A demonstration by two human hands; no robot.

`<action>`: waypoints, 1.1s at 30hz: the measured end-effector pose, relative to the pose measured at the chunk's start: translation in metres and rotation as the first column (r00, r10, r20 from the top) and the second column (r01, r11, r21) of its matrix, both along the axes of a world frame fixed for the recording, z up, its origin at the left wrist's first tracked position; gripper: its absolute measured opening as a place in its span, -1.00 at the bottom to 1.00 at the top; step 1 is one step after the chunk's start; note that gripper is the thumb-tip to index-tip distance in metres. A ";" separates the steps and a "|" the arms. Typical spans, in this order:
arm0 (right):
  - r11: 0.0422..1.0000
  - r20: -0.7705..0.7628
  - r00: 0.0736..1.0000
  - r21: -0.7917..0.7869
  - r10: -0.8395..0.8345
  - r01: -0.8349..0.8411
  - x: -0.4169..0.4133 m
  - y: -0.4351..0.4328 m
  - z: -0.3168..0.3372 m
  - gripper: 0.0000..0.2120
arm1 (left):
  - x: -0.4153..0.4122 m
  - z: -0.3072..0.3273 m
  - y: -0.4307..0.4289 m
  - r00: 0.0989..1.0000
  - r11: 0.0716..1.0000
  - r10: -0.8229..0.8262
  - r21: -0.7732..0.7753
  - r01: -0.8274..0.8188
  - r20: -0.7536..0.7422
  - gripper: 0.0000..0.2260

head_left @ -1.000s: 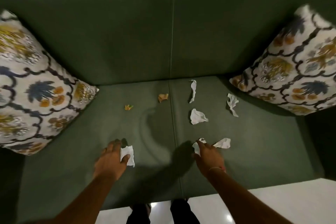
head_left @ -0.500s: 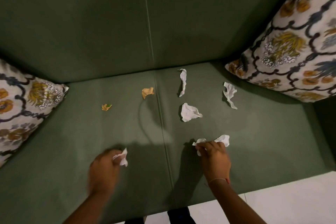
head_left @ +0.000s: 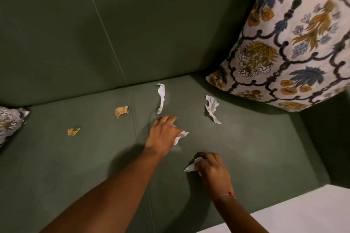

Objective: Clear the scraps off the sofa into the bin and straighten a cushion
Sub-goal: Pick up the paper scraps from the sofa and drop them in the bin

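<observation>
Scraps scattered over the green sofa seat (head_left: 255, 143): left hand (head_left: 162, 134) closed around a crumpled white scrap (head_left: 181, 136) mid-seat, right hand (head_left: 213, 170) pinching another white scrap (head_left: 191, 166) nearer the front edge. Still loose: a long white twist (head_left: 161, 97), a torn white piece (head_left: 212, 108) near the patterned cushion (head_left: 287, 47), a tan wad (head_left: 121, 111) and a small orange-green bit (head_left: 73, 131). Probably featherlight, soft, crushable paper; best pinched at any raised crease and balled into the palm, no care for breakage needed.
</observation>
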State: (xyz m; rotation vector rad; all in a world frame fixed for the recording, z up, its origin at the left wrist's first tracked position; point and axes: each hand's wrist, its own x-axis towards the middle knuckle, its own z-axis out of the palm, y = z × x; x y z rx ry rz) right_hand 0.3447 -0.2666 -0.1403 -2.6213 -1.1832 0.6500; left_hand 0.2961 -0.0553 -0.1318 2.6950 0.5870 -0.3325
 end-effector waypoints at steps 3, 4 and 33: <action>0.997 -0.003 0.999 0.057 0.045 -0.045 0.002 -0.002 -0.004 -0.72 | -0.005 -0.005 -0.003 0.997 0.999 0.047 -0.017 -0.046 0.068 -0.79; 0.996 0.000 0.999 0.070 0.054 -0.054 0.004 -0.002 -0.003 -0.71 | -0.007 -0.004 -0.004 0.995 0.998 0.064 -0.018 -0.063 0.077 -0.77; 0.688 -0.575 0.562 -0.002 -0.595 0.726 -0.065 0.126 0.025 -0.82 | -0.218 0.046 0.015 0.478 0.445 0.878 -0.367 -0.817 0.001 -0.75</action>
